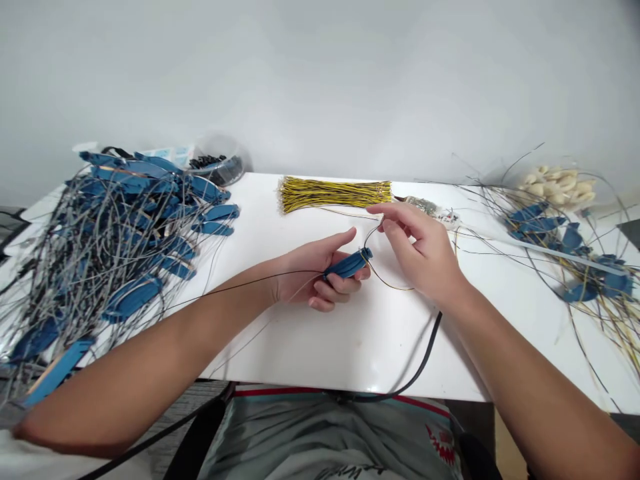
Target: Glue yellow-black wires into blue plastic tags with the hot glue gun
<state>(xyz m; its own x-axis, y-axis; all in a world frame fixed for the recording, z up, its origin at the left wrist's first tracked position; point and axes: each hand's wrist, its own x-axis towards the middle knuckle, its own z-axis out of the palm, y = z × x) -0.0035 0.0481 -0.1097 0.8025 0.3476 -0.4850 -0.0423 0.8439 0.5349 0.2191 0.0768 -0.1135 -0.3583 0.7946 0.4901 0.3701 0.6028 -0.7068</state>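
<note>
In my left hand [323, 273] lies a blue plastic part [349, 264], held by the curled fingers with the thumb raised off it. Thin wires leave both its ends; a dark wire [260, 277] runs left over my forearm. My right hand [417, 243] is just to the right, thumb and index finger pinched on a thin dark wire [370, 233] that loops out of the part's right end. A yellowish wire [387, 283] curves below, between the part and my right wrist.
A heap of blue parts with wires [135, 200] covers the left side. Behind my hands lies a yellow-and-black wire bundle [335, 192]. A clear tub [225, 160] holds black pieces. More wired blue parts [575, 233] and cream-coloured pieces [557, 187] lie right. A black cable [425, 360] crosses the front edge.
</note>
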